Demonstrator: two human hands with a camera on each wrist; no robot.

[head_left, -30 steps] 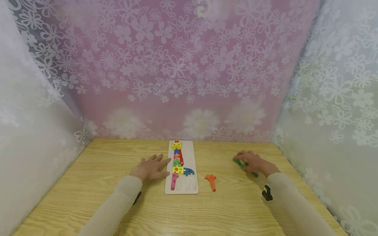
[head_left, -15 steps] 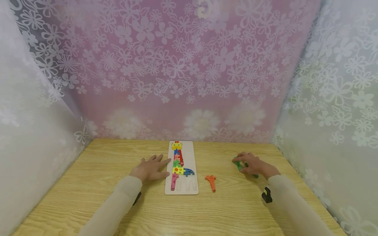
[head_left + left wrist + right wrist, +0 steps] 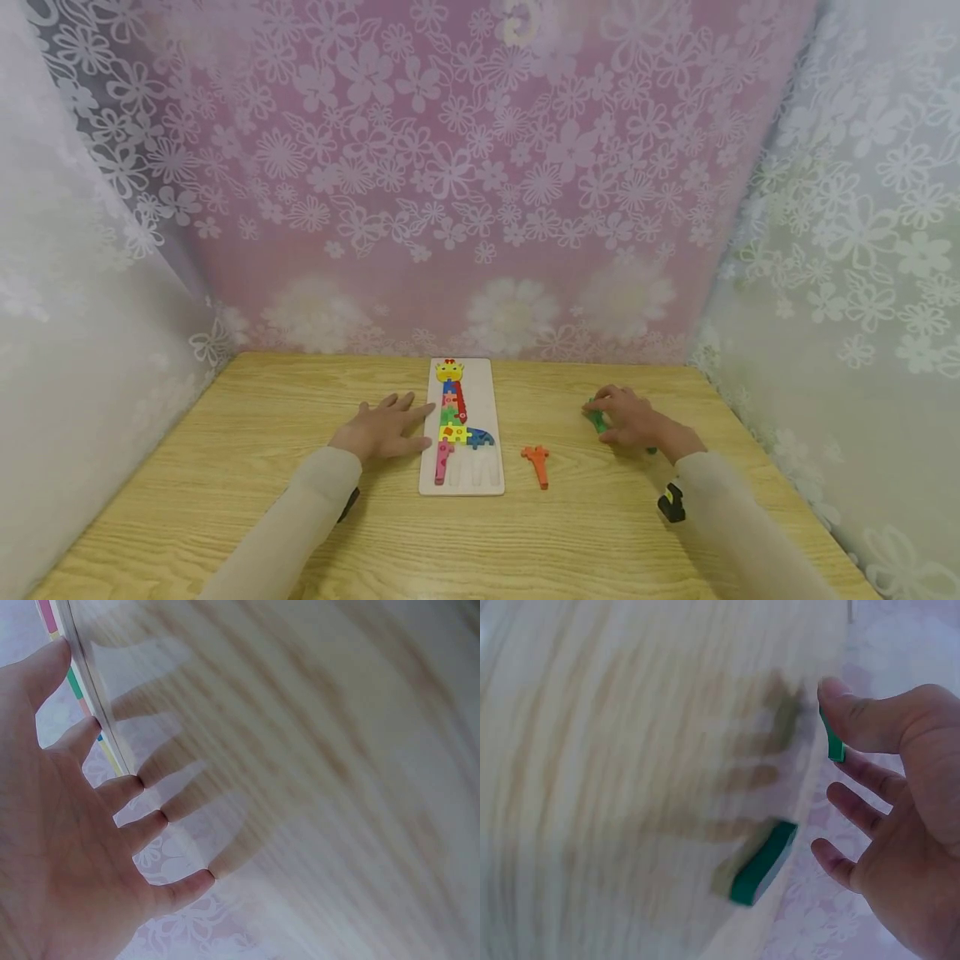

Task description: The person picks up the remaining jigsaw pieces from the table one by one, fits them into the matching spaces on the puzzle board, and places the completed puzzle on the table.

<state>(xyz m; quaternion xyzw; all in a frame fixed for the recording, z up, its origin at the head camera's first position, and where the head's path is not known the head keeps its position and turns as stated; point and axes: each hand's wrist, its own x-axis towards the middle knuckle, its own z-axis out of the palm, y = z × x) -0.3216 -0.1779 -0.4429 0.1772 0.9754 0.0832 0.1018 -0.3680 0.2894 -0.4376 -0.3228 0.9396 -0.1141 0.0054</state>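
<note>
My right hand [image 3: 636,419] pinches a green puzzle piece [image 3: 597,419] between thumb and fingers, over the right part of the table. In the right wrist view, the held piece [image 3: 832,740] shows beneath the thumb, and a second green piece [image 3: 763,865] lies on the table below the fingers. My left hand [image 3: 381,428] rests with fingers spread at the left edge of a white puzzle board [image 3: 482,396]. Its thumb and index fingertips meet the board's edge; the other fingertips touch the table [image 3: 315,735]. The board carries a giraffe puzzle [image 3: 454,433] of several coloured pieces.
An orange leg-shaped piece [image 3: 537,465] lies just right of the board. Pale leg-shaped recesses [image 3: 476,469] show in the board's lower part. Flower-patterned curtains [image 3: 480,208] stand behind the table and on both sides.
The right hand has drawn a little to the left with the green piece, which has turned more upright in the head view. The left hand and the board have stayed put.
</note>
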